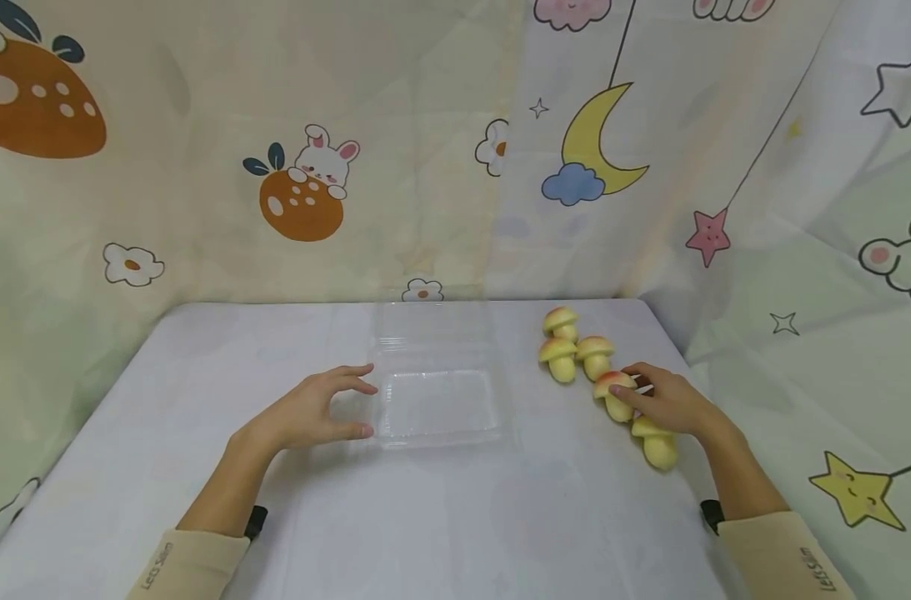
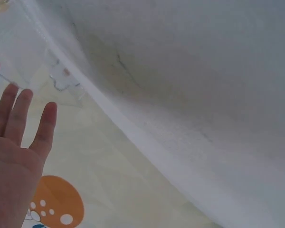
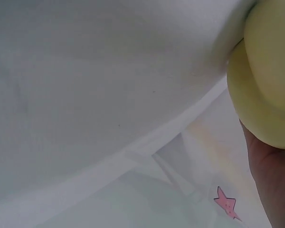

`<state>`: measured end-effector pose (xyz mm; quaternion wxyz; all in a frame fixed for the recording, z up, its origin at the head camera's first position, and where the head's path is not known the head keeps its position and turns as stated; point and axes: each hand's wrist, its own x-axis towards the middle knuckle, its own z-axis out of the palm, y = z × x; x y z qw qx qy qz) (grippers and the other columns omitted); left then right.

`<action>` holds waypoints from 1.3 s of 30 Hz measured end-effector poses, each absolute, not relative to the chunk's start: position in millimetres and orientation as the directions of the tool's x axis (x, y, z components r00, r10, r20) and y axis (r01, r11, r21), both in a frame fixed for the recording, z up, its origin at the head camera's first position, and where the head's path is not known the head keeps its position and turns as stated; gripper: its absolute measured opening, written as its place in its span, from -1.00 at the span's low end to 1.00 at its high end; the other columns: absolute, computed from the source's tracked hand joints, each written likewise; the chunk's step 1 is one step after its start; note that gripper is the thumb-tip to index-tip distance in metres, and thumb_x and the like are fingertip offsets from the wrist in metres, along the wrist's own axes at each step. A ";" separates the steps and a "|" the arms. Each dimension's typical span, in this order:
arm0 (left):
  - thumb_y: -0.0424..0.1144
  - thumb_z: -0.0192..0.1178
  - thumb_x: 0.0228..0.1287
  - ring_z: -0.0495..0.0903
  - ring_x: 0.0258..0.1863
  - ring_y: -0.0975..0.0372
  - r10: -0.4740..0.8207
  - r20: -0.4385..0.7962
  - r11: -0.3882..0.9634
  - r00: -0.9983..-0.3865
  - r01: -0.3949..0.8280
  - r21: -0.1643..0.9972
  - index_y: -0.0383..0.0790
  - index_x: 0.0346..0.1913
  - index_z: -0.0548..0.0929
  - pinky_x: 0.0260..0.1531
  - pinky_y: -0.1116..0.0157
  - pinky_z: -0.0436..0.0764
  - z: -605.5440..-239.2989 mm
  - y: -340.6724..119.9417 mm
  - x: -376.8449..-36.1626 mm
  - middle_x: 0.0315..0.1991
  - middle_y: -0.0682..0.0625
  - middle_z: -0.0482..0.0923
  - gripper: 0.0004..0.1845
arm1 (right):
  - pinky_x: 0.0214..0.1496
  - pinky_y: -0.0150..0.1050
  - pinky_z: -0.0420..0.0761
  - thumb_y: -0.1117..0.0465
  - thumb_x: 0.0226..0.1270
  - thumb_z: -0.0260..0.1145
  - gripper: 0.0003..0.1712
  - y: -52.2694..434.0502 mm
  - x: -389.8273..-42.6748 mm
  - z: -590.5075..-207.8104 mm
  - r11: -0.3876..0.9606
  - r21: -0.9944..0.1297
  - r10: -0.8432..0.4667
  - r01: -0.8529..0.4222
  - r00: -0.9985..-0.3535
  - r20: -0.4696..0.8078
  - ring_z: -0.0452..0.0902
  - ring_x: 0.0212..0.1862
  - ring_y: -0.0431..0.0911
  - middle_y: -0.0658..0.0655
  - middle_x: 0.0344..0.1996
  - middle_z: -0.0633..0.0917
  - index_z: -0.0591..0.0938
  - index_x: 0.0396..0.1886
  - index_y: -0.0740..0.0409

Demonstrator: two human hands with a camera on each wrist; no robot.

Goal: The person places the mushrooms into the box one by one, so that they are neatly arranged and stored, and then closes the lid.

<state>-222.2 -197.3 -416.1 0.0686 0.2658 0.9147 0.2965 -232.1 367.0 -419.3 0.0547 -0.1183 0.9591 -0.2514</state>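
Observation:
A clear plastic box (image 1: pixel 440 437) lies on the table with its lid (image 1: pixel 432 321) folded open toward the back. At the box's left edge is my left hand (image 1: pixel 312 410), thumb and fingers spread apart with the tips right at the plastic. In the left wrist view the fingers (image 2: pixel 43 126) are extended. My right hand (image 1: pixel 668 402) pinches a yellow toy mushroom (image 1: pixel 617 403) with a reddish cap between thumb and fingers. Just below that hand another yellow mushroom (image 1: pixel 658 450) lies on the table. A yellow mushroom (image 3: pixel 270 71) looms large in the right wrist view, covering part of the hand.
Beyond the right hand, three more mushrooms cluster: a back one (image 1: pixel 562 323), a left one (image 1: pixel 558 360) and a right one (image 1: pixel 595 357). White cloth covers the table (image 1: pixel 455 517). Printed curtains (image 1: pixel 417 150) hang behind and at the right side.

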 end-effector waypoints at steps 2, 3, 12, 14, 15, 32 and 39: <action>0.19 0.49 0.16 0.26 0.54 -0.04 0.526 0.036 0.682 -0.850 0.447 0.579 -0.07 0.25 0.67 0.41 -0.16 0.35 -415.6 -198.6 -222.0 0.54 0.02 0.31 -0.34 | 0.05 0.13 0.67 -0.13 0.55 0.22 -0.36 364.7 -231.3 -418.1 0.836 -0.512 -0.258 -0.200 -0.965 -0.044 0.66 0.10 0.20 0.30 0.10 0.68 0.51 0.32 0.29; 0.19 0.49 0.15 0.27 0.53 -0.04 0.525 0.036 0.682 -0.850 0.446 0.580 -0.07 0.24 0.67 0.40 -0.16 0.36 -415.1 -199.8 -221.5 0.54 0.02 0.32 -0.35 | 0.05 0.12 0.67 -0.12 0.54 0.23 -0.36 363.1 -231.1 -417.6 0.829 -0.524 -0.258 -0.195 -0.965 -0.048 0.67 0.09 0.19 0.31 0.11 0.67 0.51 0.32 0.29; 0.18 0.52 0.11 0.32 0.50 -0.06 0.514 0.044 0.695 -0.857 0.446 0.564 -0.12 0.22 0.69 0.38 -0.16 0.38 -417.0 -206.0 -215.5 0.51 -0.05 0.37 -0.33 | -0.05 -0.10 0.68 -0.15 0.49 0.29 -0.31 350.7 -226.5 -409.8 0.818 -0.553 -0.222 -0.158 -0.974 -0.052 0.75 -0.06 0.02 0.32 0.17 0.62 0.48 0.36 0.24; 0.18 0.53 0.10 0.33 0.50 -0.04 0.511 0.043 0.697 -0.858 0.443 0.564 -0.11 0.22 0.70 0.39 -0.14 0.39 -418.1 -205.2 -214.9 0.51 -0.03 0.37 -0.32 | -0.06 -0.11 0.69 -0.15 0.48 0.30 -0.31 350.4 -224.3 -407.0 0.814 -0.560 -0.216 -0.156 -0.975 -0.042 0.76 -0.06 0.03 0.32 0.19 0.62 0.48 0.35 0.25; 0.19 0.52 0.10 0.33 0.49 -0.04 0.512 0.044 0.697 -0.858 0.445 0.562 -0.11 0.22 0.70 0.39 -0.14 0.39 -418.6 -204.7 -214.8 0.50 -0.03 0.37 -0.32 | -0.05 -0.11 0.69 -0.15 0.48 0.30 -0.31 350.4 -223.6 -406.1 0.811 -0.563 -0.216 -0.158 -0.976 -0.037 0.75 -0.05 0.04 0.32 0.20 0.62 0.48 0.35 0.24; 0.20 0.45 0.20 0.19 0.57 -0.07 0.519 0.002 0.676 -0.855 0.411 0.612 -0.07 0.33 0.61 0.43 -0.18 0.30 -418.5 -197.7 -213.8 0.58 -0.01 0.24 -0.30 | -0.06 -0.16 0.67 -0.17 0.44 0.35 -0.38 328.3 -220.9 -388.4 0.795 -0.565 -0.195 -0.219 -0.975 0.104 0.74 -0.02 0.05 0.18 0.14 0.69 0.55 0.31 0.09; 0.13 0.49 0.19 0.18 0.58 -0.01 0.502 0.000 0.675 -0.865 0.392 0.625 -0.06 0.34 0.59 0.46 -0.14 0.27 -415.9 -195.6 -213.6 0.59 0.04 0.23 -0.30 | -0.08 -0.20 0.66 -0.21 0.43 0.34 -0.37 316.6 -226.6 -381.0 0.802 -0.547 -0.197 -0.241 -0.970 0.139 0.73 -0.05 0.00 0.11 0.11 0.70 0.54 0.33 0.02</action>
